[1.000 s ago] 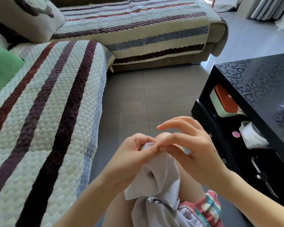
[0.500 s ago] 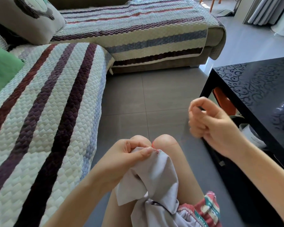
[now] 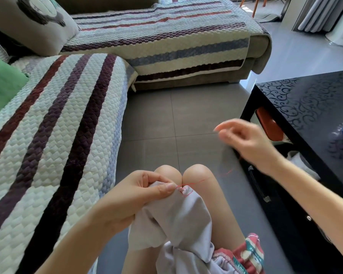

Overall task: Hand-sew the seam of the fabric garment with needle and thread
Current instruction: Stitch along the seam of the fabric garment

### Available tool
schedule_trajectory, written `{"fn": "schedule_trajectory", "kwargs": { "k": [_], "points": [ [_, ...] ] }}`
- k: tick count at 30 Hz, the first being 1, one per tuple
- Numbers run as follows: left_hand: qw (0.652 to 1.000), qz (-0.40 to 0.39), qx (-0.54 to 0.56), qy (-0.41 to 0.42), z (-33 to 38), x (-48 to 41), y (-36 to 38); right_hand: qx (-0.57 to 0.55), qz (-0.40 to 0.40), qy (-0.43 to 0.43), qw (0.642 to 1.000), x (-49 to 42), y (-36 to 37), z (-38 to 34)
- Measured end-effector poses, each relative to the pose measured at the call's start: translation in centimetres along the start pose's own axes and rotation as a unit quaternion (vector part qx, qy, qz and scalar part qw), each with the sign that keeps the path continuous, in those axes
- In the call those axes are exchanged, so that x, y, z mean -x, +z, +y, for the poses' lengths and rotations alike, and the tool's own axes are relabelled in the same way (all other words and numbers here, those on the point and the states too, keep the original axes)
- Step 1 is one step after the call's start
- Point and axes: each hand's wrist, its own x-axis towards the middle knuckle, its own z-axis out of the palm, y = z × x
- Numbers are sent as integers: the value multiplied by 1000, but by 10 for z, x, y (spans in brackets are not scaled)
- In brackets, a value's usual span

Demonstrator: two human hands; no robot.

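In the head view, our left hand (image 3: 131,196) pinches the soft, light, floppy grey garment (image 3: 178,218) at its seam against the knees (image 3: 183,173), a hold we judge best close beside the red thread (image 3: 198,181), while our blurred right hand (image 3: 244,139), right of the knees, may or may not pinch thread, and the lettering on the red shorts (image 3: 249,252) stays unreadable.

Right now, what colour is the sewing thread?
Red; the thread shows best in the head view, against the pale grey fabric.
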Motion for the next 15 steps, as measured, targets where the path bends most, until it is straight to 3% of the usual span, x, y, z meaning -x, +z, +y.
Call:
{"fn": "schedule_trajectory", "kwargs": {
  "k": [2, 4, 12, 15],
  "points": [
    [1000, -12, -6, 1, 2, 0, 2, -32, -119, -50, 991, 28, 26, -32],
    [1000, -20, -11, 4, 4, 0, 3, -20, -176, -72, 981, 45, 40, -45],
    [999, -30, -41, 8, 6, 3, 4, -64, -251, -60, 964, 45, 47, -56],
    [999, -16, -31, 5, 5, 3, 4, -56, -217, -57, 973, 40, 44, -55]
  ]
}}
